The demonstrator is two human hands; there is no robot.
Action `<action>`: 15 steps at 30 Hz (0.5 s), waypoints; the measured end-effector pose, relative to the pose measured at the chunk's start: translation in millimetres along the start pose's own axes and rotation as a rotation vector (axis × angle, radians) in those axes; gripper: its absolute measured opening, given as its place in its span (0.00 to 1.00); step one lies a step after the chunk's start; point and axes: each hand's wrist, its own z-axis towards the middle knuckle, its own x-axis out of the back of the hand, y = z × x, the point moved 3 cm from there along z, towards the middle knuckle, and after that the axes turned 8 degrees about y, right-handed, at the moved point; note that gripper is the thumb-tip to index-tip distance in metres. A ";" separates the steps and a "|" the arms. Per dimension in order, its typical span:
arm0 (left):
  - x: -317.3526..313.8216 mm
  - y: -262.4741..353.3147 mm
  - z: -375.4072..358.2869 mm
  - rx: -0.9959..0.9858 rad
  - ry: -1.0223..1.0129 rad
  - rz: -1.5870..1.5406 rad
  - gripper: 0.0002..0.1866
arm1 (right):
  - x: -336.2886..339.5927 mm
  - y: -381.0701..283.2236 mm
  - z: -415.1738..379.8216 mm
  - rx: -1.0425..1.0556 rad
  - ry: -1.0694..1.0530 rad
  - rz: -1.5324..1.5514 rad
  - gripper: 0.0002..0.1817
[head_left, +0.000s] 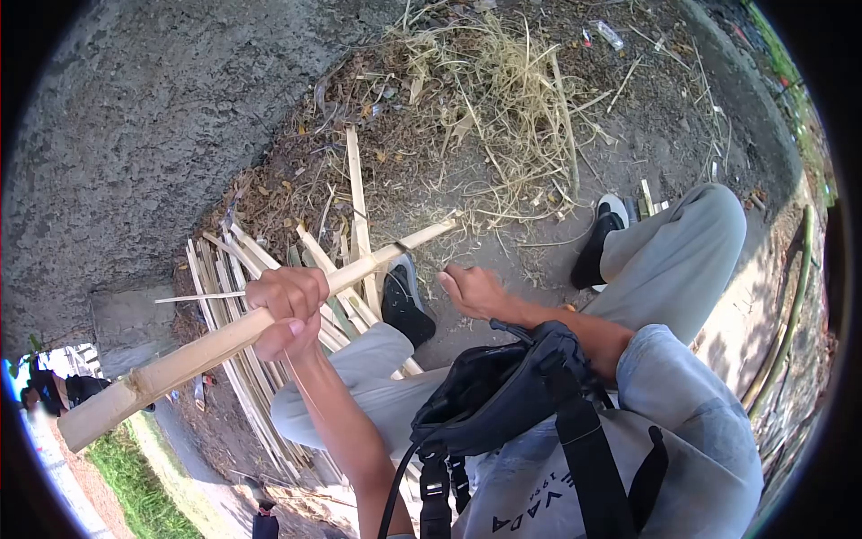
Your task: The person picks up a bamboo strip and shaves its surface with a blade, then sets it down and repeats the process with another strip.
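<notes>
My left hand (289, 310) is closed around a long pale bamboo strip (202, 352). The strip runs diagonally, its wide end at the lower left and its narrow end near the centre. A small dark piece (402, 246) lies across it toward the narrow end. A thin sliver (202, 297) sticks out leftward beside my left fist. To the right of the strip, apart from it, my right hand (474, 291) is closed with its back showing; its palm side and anything inside are hidden.
Split strips (260, 386) lie piled on the ground at left. Tangled shavings (512, 99) spread ahead. My shoes (406, 305) stand either side of my right hand. A black bag (503, 386) hangs at my chest. A rough concrete surface (153, 117) fills the upper left. A distant person (265, 521) appears below.
</notes>
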 end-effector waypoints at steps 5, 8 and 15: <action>2.9 3.5 -5.0 -0.008 0.016 -0.008 0.15 | -28.1 99.1 10.2 -0.248 -0.053 -0.154 0.29; -0.1 3.4 -4.2 -0.002 -0.007 0.003 0.15 | -16.6 99.4 15.9 -0.209 -0.057 -0.177 0.28; 3.9 2.2 -4.9 -0.003 0.030 -0.009 0.16 | -36.6 63.6 7.4 -0.131 0.054 -0.031 0.30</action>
